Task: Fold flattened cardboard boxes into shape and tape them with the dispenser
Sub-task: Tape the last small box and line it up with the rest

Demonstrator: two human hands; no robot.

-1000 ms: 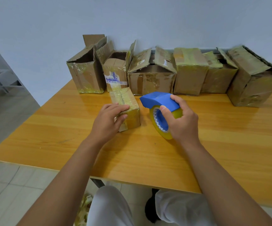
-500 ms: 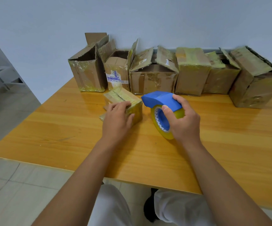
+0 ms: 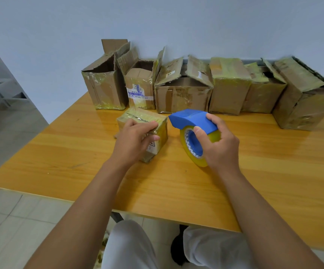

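A small cardboard box [image 3: 147, 118], wrapped in yellowish tape, sits on the wooden table [image 3: 264, 171] in front of me. My left hand [image 3: 133, 141] grips it from the near side, fingers across its top edge and thumb on its front face. Just to the right, my right hand [image 3: 218, 144] holds a blue tape dispenser [image 3: 191, 118] with a yellow tape roll, its blue cover pointing left toward the box. The dispenser and the box stand a small gap apart.
Several taped cardboard boxes [image 3: 182, 94] stand in a row along the table's back edge against the pale wall, some with open flaps. The largest one [image 3: 303, 100] is at the far right. Tiled floor lies to the left and below.
My left hand has turned the small box on the table, so a different face now points up. The right hand with the dispenser has barely shifted.
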